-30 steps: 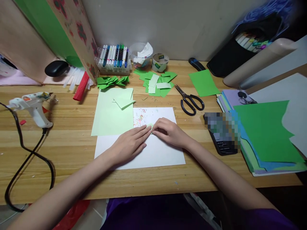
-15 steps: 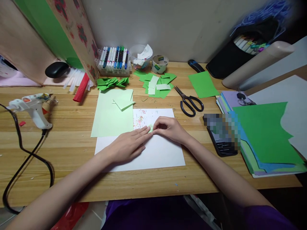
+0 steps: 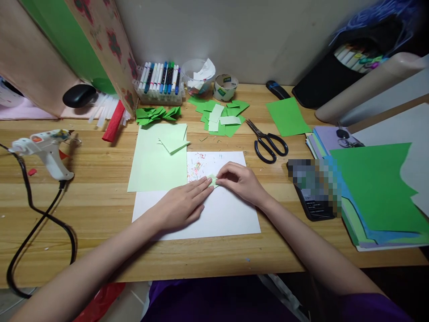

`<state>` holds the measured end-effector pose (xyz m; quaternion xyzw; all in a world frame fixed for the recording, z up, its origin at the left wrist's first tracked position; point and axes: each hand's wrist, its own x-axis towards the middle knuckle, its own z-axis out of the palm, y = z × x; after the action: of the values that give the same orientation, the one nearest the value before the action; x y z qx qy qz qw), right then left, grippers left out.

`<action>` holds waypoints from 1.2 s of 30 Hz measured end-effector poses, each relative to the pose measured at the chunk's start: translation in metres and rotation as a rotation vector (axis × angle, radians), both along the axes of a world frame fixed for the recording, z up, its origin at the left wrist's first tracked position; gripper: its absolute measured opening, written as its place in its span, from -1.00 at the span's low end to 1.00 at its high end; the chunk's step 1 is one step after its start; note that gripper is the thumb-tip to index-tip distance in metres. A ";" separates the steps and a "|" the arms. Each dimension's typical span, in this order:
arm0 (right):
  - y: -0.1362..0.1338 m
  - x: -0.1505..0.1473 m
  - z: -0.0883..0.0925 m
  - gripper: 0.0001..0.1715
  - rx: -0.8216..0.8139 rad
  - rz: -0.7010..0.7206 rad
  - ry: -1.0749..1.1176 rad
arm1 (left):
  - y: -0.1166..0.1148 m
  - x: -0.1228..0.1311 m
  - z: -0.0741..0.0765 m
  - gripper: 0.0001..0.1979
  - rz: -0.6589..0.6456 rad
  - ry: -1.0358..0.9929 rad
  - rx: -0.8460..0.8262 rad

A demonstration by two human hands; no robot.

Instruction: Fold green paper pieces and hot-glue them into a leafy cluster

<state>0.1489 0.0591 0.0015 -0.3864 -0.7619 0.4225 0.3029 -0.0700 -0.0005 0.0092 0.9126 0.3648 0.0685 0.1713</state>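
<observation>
On a white sheet of paper (image 3: pixel 228 210) with coloured marks lies a small piece of light green paper (image 3: pixel 212 180). My left hand (image 3: pixel 182 203) rests flat, fingers stretched out, their tips pressing the left side of that piece. Thumb and forefinger of my right hand (image 3: pixel 239 181) pinch its right edge. Most of the small piece is covered by my fingertips. Left of my hands, a larger light green sheet (image 3: pixel 154 165) overlaps the white one and carries a folded light green piece (image 3: pixel 172 146).
Black-handled scissors (image 3: pixel 266 141) lie behind my right hand, beside a pile of green paper pieces (image 3: pixel 228 127). A phone (image 3: pixel 313 205) and stacked coloured paper (image 3: pixel 372 188) are on the right. On the left lies a glue gun (image 3: pixel 50 154) with its cord. Markers (image 3: pixel 161 80) stand at the back.
My right hand has shifted slightly right and up along the small light green piece, showing more of it. The left hand stays pressed on it. The view has shifted slightly.
</observation>
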 end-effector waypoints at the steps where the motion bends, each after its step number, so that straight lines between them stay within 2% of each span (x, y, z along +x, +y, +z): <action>1: -0.002 0.002 0.000 -0.91 -0.023 -0.030 0.001 | -0.001 0.001 0.000 -0.50 0.006 0.003 0.006; 5: -0.011 0.006 0.000 -0.86 -0.118 -0.111 -0.024 | -0.001 0.002 -0.002 -0.50 0.002 0.011 0.026; 13: -0.016 -0.005 0.000 -0.92 -0.105 -0.179 -0.048 | -0.002 0.004 -0.003 -0.51 0.001 0.012 0.058; 21: -0.020 -0.005 -0.003 -0.95 0.054 -0.190 -0.062 | -0.002 0.006 -0.002 -0.48 0.018 -0.015 0.054; 28: -0.023 -0.005 -0.005 -0.85 0.224 -0.116 -0.135 | -0.004 0.009 0.000 -0.44 0.026 -0.021 0.045; 36: -0.023 -0.006 -0.004 -0.86 0.271 -0.106 -0.157 | -0.005 0.008 -0.001 -0.43 0.031 -0.010 0.040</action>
<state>0.1428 0.0361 -0.0026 -0.4134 -0.8118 0.2679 0.3135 -0.0619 -0.0050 0.0083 0.9098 0.3766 0.0828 0.1539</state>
